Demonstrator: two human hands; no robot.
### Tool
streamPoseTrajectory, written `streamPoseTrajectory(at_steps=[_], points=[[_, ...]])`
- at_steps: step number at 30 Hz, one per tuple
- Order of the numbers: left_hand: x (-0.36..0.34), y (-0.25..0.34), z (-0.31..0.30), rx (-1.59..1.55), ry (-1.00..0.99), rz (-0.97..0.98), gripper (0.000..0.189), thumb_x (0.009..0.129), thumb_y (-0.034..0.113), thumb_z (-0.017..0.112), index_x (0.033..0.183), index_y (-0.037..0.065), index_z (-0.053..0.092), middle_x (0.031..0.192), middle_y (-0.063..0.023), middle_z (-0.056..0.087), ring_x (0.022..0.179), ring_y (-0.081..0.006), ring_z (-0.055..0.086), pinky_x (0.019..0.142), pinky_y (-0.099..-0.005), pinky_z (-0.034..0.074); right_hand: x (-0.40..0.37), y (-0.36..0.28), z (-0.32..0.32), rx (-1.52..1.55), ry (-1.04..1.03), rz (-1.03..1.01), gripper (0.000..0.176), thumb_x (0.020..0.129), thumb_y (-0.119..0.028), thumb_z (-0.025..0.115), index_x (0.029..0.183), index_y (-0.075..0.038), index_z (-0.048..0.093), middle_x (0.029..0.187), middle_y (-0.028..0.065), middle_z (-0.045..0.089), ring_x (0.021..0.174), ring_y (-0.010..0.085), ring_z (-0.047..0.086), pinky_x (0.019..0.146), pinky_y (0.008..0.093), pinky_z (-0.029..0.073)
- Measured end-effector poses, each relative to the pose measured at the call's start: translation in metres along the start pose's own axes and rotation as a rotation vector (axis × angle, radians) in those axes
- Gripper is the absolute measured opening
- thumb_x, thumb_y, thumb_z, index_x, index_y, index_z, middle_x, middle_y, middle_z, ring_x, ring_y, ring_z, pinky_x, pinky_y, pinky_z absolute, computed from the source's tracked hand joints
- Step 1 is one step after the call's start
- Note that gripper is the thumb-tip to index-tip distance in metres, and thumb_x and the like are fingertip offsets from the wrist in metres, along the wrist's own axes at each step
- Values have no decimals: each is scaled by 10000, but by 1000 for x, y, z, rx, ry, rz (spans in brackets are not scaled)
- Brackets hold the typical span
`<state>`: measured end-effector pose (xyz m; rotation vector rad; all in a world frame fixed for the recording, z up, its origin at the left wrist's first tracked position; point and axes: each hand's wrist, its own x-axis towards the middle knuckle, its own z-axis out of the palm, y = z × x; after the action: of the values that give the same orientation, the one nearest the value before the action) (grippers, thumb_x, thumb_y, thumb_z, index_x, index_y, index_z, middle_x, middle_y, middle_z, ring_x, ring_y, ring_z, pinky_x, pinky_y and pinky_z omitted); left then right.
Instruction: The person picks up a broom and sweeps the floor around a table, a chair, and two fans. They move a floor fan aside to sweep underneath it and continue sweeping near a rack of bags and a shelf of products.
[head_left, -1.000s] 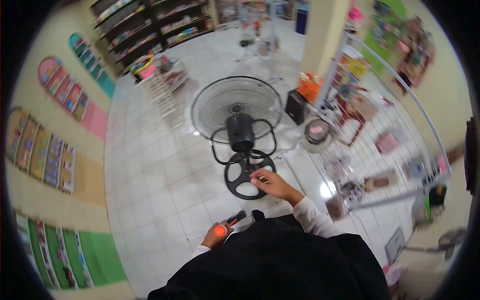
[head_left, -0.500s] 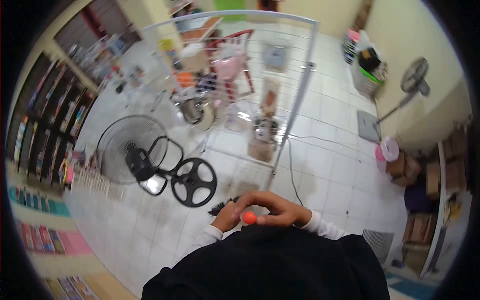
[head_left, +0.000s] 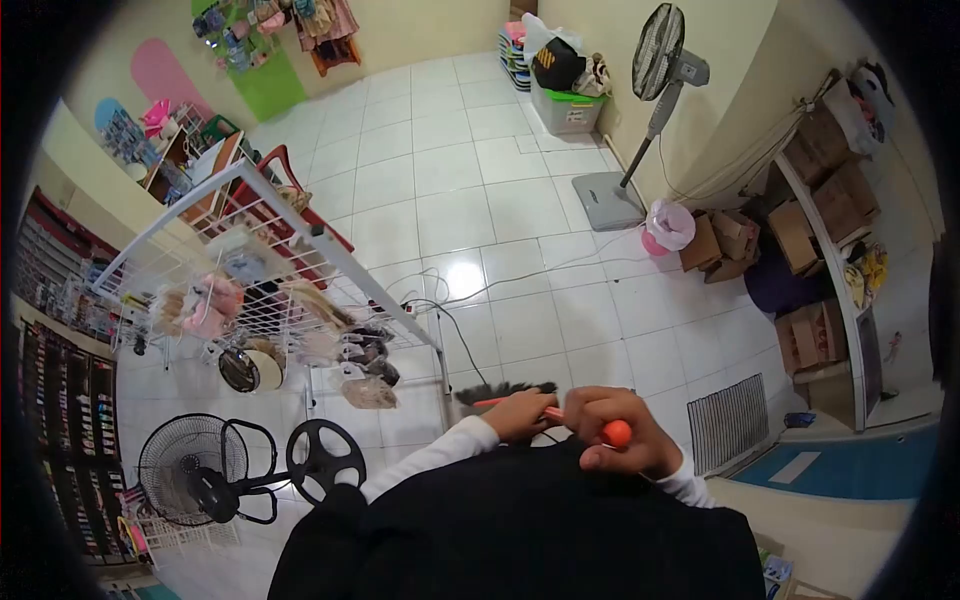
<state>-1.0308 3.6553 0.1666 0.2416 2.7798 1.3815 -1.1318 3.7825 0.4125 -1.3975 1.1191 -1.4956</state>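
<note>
A duster with a dark, feathery head point(head_left: 505, 391) and a red-orange handle lies across the front of my body. My left hand point(head_left: 520, 415) is closed round the handle close to the feathery head. Farther along, my right hand point(head_left: 630, 440) has its fingers curled round the handle's other end. The round orange knob point(head_left: 617, 433) at the tip pokes out between thumb and fingers. Both hands are just in front of my black clothing, above the tiled floor.
On the left stands a white wire rack point(head_left: 290, 260) hung with bagged goods. A black fan point(head_left: 205, 480) is at lower left. A grey pedestal fan point(head_left: 610, 200), a pink bin point(head_left: 668, 228) and cardboard boxes point(head_left: 720, 245) line the right. A cable point(head_left: 465, 340) crosses the floor.
My view has turned to the right, so the rack and black fan sit farther left. Both hands, still on the duster, appear farther right, and more of its handle shows.
</note>
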Motion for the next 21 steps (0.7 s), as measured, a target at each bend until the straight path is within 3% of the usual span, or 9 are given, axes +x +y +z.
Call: streamPoseTrajectory(at_steps=[4,5,10,16,21], points=[[73,10,-24,93,50,224,289,822,339,577,904,67,523,779,-112,560,813,-291,536,712,-399,430,-8,-13,-44,-157,127,-16,315,735,-189,706,622,-57,443,680,51,453,613,175,453,562,289,364],[90,6,-27,86,-114,132,220,804,242,565,904,58,499,869,-118,568,858,-318,541,876,-419,405,-9,-14,-54,-181,155,-4,315,728,-190,711,623,-57,446,682,51,454,610,174,451,558,287,361],[153,10,-71,144,-111,127,211,807,257,575,864,76,484,778,-108,540,802,-300,528,711,-423,406,-4,-17,-98,-252,236,20,306,705,-198,720,627,-57,460,689,53,462,601,172,449,544,283,351],[215,-37,-127,166,67,150,214,811,256,588,832,59,507,772,-105,559,807,-284,524,715,-392,425,54,8,-158,-324,324,-32,306,719,-211,714,649,-54,461,689,62,470,610,178,453,554,289,363],[280,-108,-186,156,114,130,209,784,210,607,872,57,495,811,-99,549,821,-286,514,728,-394,417,133,50,-234,-197,374,11,323,746,-214,702,647,-46,445,660,66,492,583,180,457,536,285,368]])
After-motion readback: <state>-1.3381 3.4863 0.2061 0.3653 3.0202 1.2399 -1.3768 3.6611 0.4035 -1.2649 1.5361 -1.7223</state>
